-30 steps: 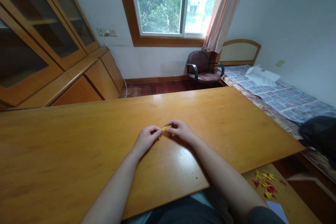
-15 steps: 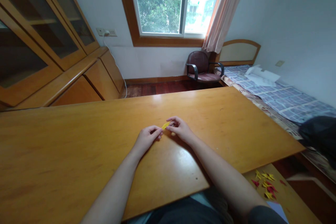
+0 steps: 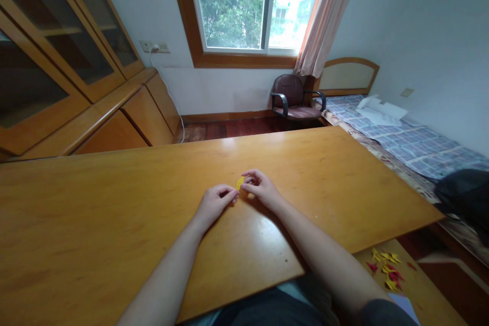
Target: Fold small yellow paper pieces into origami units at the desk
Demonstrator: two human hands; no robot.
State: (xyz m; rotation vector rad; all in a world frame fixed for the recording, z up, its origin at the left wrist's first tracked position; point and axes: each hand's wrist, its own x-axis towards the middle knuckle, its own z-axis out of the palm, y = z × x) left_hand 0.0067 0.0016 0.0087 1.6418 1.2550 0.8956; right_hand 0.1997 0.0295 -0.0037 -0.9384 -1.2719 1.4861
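Observation:
A small piece of folded yellow paper [image 3: 240, 182] is held between my two hands, a little above the wooden table [image 3: 114, 214]. My left hand [image 3: 217, 201] pinches its lower end between thumb and forefinger. From the other side, the thumb and fingertips of my right hand [image 3: 262, 188] grip its right edge. My fingers cover part of the paper, so its full shape does not show.
At lower right, several yellow and red folded-paper figures [image 3: 391, 270] lie on a lower wooden surface beside a pale lilac sheet [image 3: 404, 305]. A brown armchair [image 3: 292, 97] stands beyond the table. A bed [image 3: 412, 137] with a dark bag [image 3: 464, 193] is at right.
The yellow paper has turned slightly and stands more upright between my fingers. My left hand has shifted a touch to the right; the right hand is almost where it was.

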